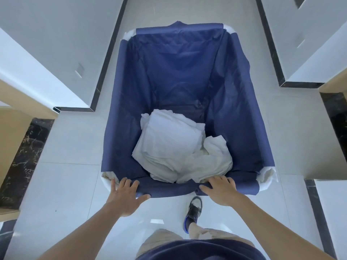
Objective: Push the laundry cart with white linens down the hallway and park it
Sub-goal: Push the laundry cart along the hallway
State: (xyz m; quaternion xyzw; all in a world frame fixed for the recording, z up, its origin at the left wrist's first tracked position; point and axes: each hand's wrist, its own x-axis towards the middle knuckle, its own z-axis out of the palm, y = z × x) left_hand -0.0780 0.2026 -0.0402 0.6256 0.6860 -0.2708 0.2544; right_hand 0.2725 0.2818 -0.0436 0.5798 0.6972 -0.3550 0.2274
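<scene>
The deep laundry cart lined with navy-blue fabric (pixel 117 109) stands mid-corridor on the pale glossy tiled floor (pixel 75 147), nose pointing down the passage. Its far-left corner sits near the black baseboard of the left white wall (pixel 110 53); a wider strip of floor separates it from the black baseboard on the right (pixel 270 44). Recesses open on both sides beside the cart's middle. The rumpled heap of white linens (pixel 169 143) lies at the bottom, towards the near end. The left hand (pixel 125 196) grasps the near rim (fingers spread and bent over it, thumb under the hem). The right hand (pixel 219 190) clasps the same rim, well apart.
</scene>
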